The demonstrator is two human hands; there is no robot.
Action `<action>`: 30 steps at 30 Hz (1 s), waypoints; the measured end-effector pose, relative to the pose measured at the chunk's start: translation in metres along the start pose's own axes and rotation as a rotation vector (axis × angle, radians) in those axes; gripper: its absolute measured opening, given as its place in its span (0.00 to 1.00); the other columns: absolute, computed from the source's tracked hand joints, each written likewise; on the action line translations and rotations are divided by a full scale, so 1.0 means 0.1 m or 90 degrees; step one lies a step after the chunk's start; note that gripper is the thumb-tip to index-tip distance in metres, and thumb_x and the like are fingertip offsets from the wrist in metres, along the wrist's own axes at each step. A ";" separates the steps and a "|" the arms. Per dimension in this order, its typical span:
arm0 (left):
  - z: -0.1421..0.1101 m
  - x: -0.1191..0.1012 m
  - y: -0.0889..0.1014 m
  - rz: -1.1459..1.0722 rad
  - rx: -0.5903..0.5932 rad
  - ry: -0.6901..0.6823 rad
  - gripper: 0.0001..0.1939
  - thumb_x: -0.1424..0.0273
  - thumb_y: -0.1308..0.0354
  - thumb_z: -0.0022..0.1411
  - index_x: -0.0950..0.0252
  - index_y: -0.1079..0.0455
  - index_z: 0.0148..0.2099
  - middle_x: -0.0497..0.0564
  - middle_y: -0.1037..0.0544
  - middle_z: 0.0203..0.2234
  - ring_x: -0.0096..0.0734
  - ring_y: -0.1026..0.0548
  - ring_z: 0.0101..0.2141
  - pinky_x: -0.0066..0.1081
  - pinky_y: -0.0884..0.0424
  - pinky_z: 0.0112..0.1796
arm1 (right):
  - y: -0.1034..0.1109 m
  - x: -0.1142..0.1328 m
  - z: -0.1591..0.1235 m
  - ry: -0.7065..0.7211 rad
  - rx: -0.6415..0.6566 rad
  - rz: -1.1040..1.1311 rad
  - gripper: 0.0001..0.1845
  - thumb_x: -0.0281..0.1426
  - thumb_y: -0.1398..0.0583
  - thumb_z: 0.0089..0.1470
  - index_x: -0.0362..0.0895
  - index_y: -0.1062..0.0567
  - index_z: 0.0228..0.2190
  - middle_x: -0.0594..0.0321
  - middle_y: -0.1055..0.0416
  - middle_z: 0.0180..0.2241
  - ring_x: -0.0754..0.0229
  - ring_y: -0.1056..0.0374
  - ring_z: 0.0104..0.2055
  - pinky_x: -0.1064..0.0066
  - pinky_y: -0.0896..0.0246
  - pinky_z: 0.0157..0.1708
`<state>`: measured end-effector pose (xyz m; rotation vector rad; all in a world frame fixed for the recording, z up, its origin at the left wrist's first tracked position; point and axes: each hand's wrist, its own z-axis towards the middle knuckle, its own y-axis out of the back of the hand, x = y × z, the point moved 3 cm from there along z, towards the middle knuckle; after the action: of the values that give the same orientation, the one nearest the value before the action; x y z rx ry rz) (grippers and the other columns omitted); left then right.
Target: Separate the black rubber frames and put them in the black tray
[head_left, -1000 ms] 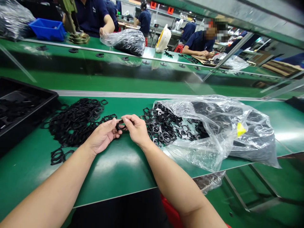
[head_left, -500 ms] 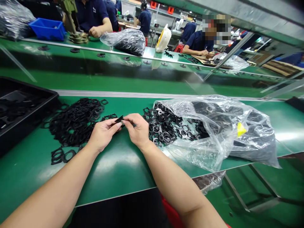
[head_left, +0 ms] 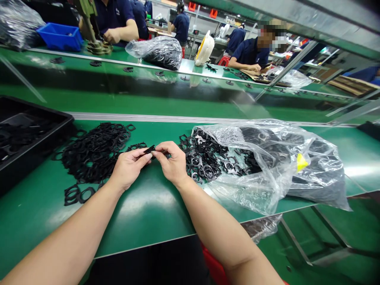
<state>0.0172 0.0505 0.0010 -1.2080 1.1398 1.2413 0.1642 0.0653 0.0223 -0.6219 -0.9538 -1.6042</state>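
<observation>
On the far tabletop (head_left: 189, 64), a blue bin (head_left: 61, 42) is set at the left, between a plastic bag (head_left: 19, 25) and a machine (head_left: 88, 21). A second bag (head_left: 162, 52) is laid in the middle, and a fan (head_left: 204, 49) is placed to its right. Farther back, red bins (head_left: 213, 14) and a red stool (head_left: 224, 60) are seen.

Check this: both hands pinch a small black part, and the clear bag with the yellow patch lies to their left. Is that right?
Not quite: the left hand and right hand do pinch a small black part, but the clear bag with the yellow patch lies to their right, not left, as the head view shows.
</observation>
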 end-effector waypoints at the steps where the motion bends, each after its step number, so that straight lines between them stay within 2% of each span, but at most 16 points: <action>1: 0.00 0.00 0.00 -0.001 0.000 -0.001 0.18 0.61 0.35 0.50 0.64 0.22 0.42 0.49 0.23 0.27 0.27 0.30 0.27 0.28 0.33 0.32 | 0.00 0.00 0.00 0.002 -0.003 -0.004 0.02 0.32 0.38 0.51 0.46 0.26 0.29 0.62 0.28 0.32 0.61 0.32 0.35 0.69 0.35 0.36; 9: 0.00 0.02 0.00 0.005 0.003 -0.004 0.18 0.61 0.36 0.51 0.64 0.23 0.43 0.50 0.22 0.30 0.28 0.29 0.28 0.29 0.32 0.33 | 0.01 0.05 0.01 0.094 -0.011 -0.012 0.02 0.29 0.39 0.52 0.46 0.25 0.28 0.62 0.27 0.30 0.61 0.31 0.36 0.68 0.35 0.39; 16: 0.00 0.03 0.03 0.120 -0.016 -0.095 0.15 0.63 0.38 0.53 0.61 0.22 0.42 0.49 0.24 0.28 0.31 0.28 0.29 0.31 0.33 0.34 | 0.01 0.04 0.00 0.043 0.003 -0.031 0.05 0.32 0.40 0.53 0.45 0.28 0.27 0.62 0.29 0.29 0.62 0.33 0.34 0.69 0.36 0.35; 22: -0.01 0.01 0.03 0.128 -0.009 -0.105 0.14 0.64 0.39 0.54 0.60 0.23 0.44 0.49 0.24 0.28 0.30 0.28 0.28 0.31 0.34 0.34 | 0.02 0.06 -0.01 0.094 -0.008 -0.049 0.04 0.32 0.41 0.54 0.46 0.29 0.28 0.62 0.29 0.30 0.61 0.33 0.35 0.68 0.36 0.38; 30: -0.01 -0.07 0.03 0.173 -0.011 -0.135 0.12 0.66 0.41 0.55 0.60 0.22 0.42 0.48 0.26 0.26 0.31 0.29 0.29 0.30 0.35 0.34 | 0.00 0.03 0.01 0.031 0.042 -0.066 0.06 0.32 0.41 0.54 0.46 0.29 0.26 0.63 0.29 0.30 0.61 0.33 0.36 0.68 0.37 0.40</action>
<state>0.0146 0.0486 0.0076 -0.9289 1.1620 1.5478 0.1636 0.0646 0.0258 -0.4928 -1.0132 -1.6642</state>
